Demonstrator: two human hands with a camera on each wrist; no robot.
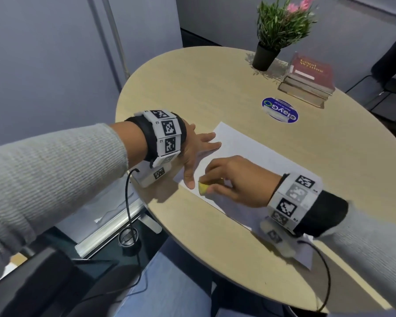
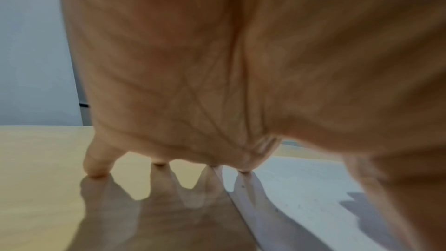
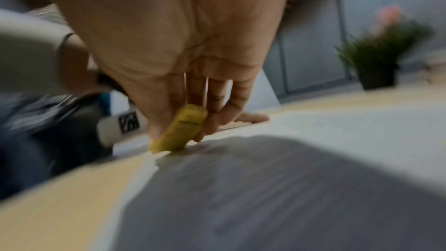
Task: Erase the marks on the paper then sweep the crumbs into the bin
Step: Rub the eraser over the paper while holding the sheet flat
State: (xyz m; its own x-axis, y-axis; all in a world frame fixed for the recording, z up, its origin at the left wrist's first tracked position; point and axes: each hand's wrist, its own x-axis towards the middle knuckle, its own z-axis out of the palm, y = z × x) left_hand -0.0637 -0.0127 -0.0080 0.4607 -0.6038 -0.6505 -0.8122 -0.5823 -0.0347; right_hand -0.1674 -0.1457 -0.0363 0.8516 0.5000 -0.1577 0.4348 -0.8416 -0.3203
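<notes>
A white sheet of paper (image 1: 249, 152) lies on the round wooden table (image 1: 192, 88). My left hand (image 1: 199, 152) lies flat with spread fingers on the paper's left corner, thumb near its front edge. In the left wrist view the fingertips (image 2: 96, 174) press the table and the paper (image 2: 301, 188). My right hand (image 1: 231, 179) pinches a yellow eraser (image 1: 202, 188) against the paper's front-left edge. The right wrist view, blurred, shows the eraser (image 3: 179, 129) held between thumb and fingers, its tip on the paper (image 3: 313, 131). No marks or bin are visible.
A potted plant (image 1: 277, 30) and a stack of books (image 1: 306, 81) stand at the far right of the table. A round blue-rimmed lid or tub (image 1: 280, 110) lies behind the paper. The table's left edge drops off beside my left wrist.
</notes>
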